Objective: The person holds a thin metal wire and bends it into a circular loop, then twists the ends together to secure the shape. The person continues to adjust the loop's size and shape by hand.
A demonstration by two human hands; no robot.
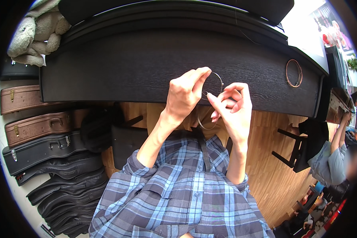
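A thin metal guitar string [220, 78], bent into loops, is held up between my hands in front of a black wooden lid. My left hand [185, 94] is closed, pinching the string between thumb and fingertips at the top of its loop. My right hand [235, 106] sits just to the right and a little lower, fingers curled and thumb stretched toward the string. The string passes at the right thumb and fingers, and one loop hangs below the hands. The exact grip of the right fingers is partly hidden.
On the right of the black lid [146, 59] lies a coil of copper-coloured string [294, 73]. A plush toy [35, 35] sits at the far left, above stacked brown and black instrument cases [37, 129]. A black stool [293, 146] and another person [329, 162] are at right.
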